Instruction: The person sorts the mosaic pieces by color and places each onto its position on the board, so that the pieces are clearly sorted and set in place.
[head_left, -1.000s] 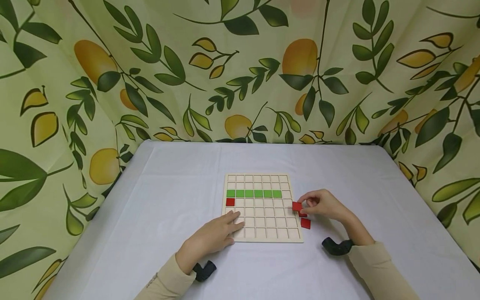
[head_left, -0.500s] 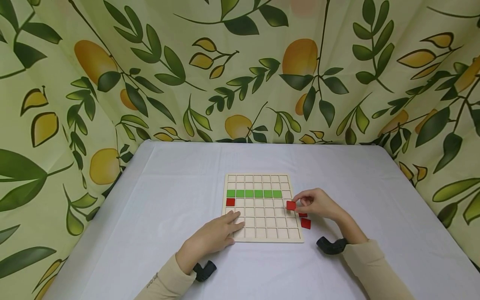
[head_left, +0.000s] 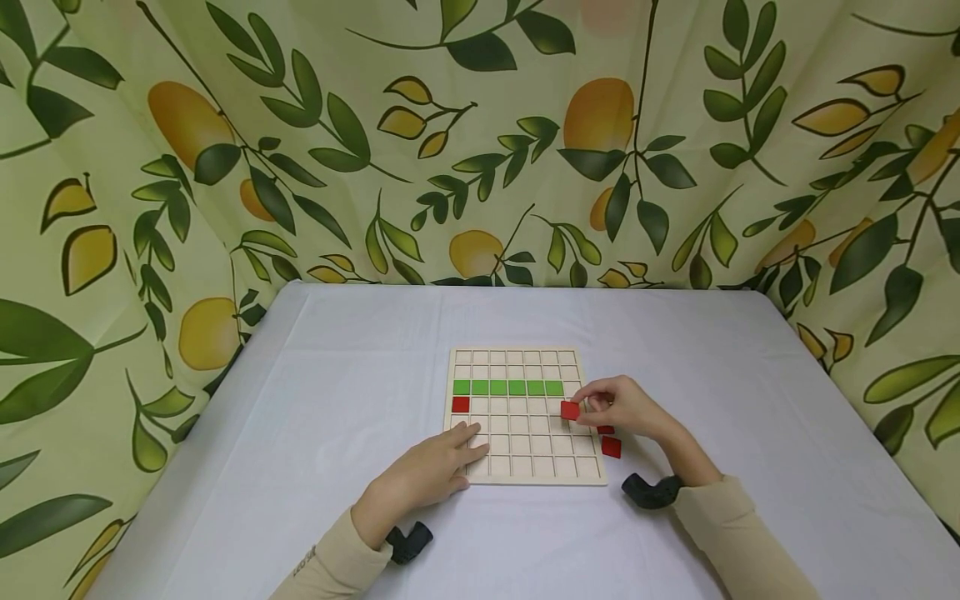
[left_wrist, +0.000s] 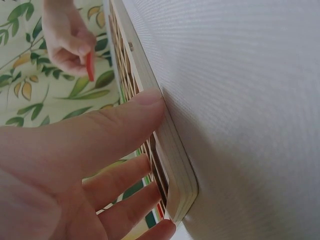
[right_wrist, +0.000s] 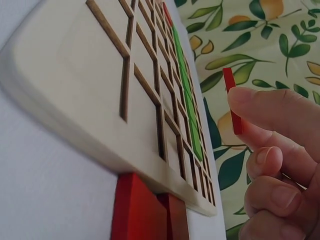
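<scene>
Right hand, right of centre in the head view: fingers pinching one flat red square tile. Right wrist view shows this tile edge-on, raised clear of the pale wooden board, a squarish plate with a grid of recessed square cells. In the head view the tile appears over the right part of the grid, just below the right end of the green row.

Left hand, lower centre of the head view: fingers slightly spread, resting on the board's lower left part. Left wrist view: thumb against the board's edge.

On the board: six green square tiles side by side in the upper half; a single red tile directly below the leftmost green one.

Off the board: two loose red tiles at its right side, on the white-clothed desk; the upper one is partly hidden by the right hand.

Farther out: a black curved device at the right wrist, beige sleeves, and a pale yellow curtain printed with fruit and leaves across the upper frame.
</scene>
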